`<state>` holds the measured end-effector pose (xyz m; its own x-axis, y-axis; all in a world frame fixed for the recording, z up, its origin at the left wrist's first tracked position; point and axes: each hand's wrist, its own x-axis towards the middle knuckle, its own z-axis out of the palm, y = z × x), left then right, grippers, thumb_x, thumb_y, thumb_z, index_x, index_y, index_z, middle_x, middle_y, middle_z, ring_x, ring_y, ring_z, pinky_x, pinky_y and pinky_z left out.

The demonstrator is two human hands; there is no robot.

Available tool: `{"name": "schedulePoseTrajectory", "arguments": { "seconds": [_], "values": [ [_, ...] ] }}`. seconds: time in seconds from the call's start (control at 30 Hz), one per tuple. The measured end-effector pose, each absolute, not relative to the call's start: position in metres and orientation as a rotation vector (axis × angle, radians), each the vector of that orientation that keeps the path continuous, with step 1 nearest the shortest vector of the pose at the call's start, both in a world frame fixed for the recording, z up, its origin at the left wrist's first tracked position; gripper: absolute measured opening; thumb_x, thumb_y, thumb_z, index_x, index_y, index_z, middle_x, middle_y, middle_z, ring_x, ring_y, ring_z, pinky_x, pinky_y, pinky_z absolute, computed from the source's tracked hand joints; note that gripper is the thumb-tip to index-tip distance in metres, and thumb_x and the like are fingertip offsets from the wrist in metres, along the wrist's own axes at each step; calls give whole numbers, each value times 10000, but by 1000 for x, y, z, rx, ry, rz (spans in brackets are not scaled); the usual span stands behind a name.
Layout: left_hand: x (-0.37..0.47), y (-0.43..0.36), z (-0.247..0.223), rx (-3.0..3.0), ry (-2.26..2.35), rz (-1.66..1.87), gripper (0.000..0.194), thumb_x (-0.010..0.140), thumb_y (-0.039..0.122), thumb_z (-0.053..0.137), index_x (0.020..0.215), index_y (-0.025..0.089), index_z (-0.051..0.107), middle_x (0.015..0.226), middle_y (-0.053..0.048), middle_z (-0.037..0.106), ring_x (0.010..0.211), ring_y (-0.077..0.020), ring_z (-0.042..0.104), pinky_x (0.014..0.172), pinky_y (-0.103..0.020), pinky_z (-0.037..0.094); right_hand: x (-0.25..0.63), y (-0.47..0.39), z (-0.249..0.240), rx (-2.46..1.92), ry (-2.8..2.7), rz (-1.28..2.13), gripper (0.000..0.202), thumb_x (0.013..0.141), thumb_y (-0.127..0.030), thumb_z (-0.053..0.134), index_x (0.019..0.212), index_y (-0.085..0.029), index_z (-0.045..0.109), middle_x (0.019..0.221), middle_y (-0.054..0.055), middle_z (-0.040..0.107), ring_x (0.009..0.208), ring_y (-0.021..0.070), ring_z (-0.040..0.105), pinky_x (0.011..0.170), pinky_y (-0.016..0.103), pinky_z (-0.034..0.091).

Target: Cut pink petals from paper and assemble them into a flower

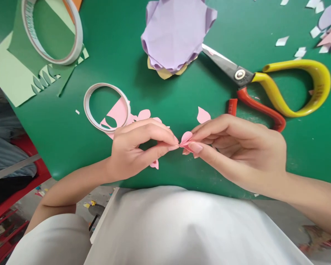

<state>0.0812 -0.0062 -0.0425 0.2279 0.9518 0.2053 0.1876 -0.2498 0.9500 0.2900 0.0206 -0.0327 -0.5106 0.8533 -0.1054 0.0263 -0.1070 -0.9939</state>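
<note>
Between my two hands is a small folded pink paper petal [186, 137], low over the green table. My left hand [139, 145] pinches its pointed end between thumb and forefinger. With thumb and fingertips closed, my right hand [240, 151] grips the wider end. Another pink paper petal [203, 115] lies flat just beyond the right fingers. Several pink paper cutouts [144, 115] lie behind my left hand, which partly hides them. A further pink piece [154, 164] shows below the left thumb.
Scissors [240, 74] with yellow and red handles lie beyond my right hand. A purple folded paper piece [179, 35] sits at the back. A narrow tape roll [86, 101], a wider tape roll [78, 44], green paper sheets [18, 84] and white scraps [282, 41] surround them on the green table [104, 70].
</note>
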Motion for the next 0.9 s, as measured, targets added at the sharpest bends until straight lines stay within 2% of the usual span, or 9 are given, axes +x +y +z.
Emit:
{"name": "schedulePoseTrajectory", "arguments": {
  "seconds": [0.07, 0.17, 0.3, 0.5, 0.63, 0.8, 0.9],
  "values": [
    [81, -5, -43, 1648, 1068, 1111, 156, 858, 63, 736, 870, 214, 702, 781, 20, 771, 703, -115, 735, 666, -245, 622, 291, 21, -35, -966, -1553, 1662, 179, 874, -79, 714, 931, -248, 706, 842, -12, 749, 708, 113, 726, 634, 200, 648],
    [82, -8, -41, 1551, 1101, 1087, 153, 866, 119, 755, 953, 229, 695, 803, 24, 775, 651, -109, 734, 585, -217, 627, 293, 24, -36, -932, -1568, 1649, 210, 856, -60, 724, 937, -253, 723, 869, -14, 767, 736, 117, 737, 674, 208, 660],
    [81, -14, -35, 1276, 1125, 1000, 320, 871, 151, 766, 1140, 269, 641, 878, 31, 780, 699, -122, 772, 480, -154, 615, 295, 29, -36, -877, -1540, 1665, 190, 851, -58, 735, 933, -229, 736, 861, -8, 776, 710, 96, 733, 687, 181, 651],
    [80, -16, -31, 1255, 1183, 924, 179, 897, 204, 748, 1034, 239, 639, 871, 20, 786, 691, -128, 778, 508, -161, 646, 295, 30, -38, -853, -1598, 1680, 176, 849, -84, 740, 925, -242, 734, 837, -16, 776, 720, 134, 748, 634, 230, 651],
    [80, -15, -33, 1296, 1160, 924, 155, 899, 213, 744, 1011, 220, 637, 864, 13, 783, 641, -114, 764, 489, -151, 633, 296, 30, -37, -840, -1729, 1586, 156, 879, -102, 720, 926, -250, 714, 815, -10, 771, 703, 129, 736, 590, 226, 626],
    [81, -14, -35, 1301, 1088, 950, 168, 874, 149, 759, 1004, 201, 664, 871, 7, 780, 632, -103, 759, 515, -147, 636, 299, 32, -35, -785, -1900, 1429, 219, 891, -75, 692, 970, -279, 694, 854, -10, 778, 736, 142, 746, 655, 244, 644],
    [81, -13, -35, 1312, 1072, 953, 134, 877, 163, 759, 985, 195, 685, 857, 1, 779, 648, -108, 762, 550, -159, 648, 299, 32, -34, -799, -1954, 1364, 220, 896, -100, 695, 956, -311, 691, 854, -31, 774, 729, 152, 747, 645, 263, 649]
  ]
}}
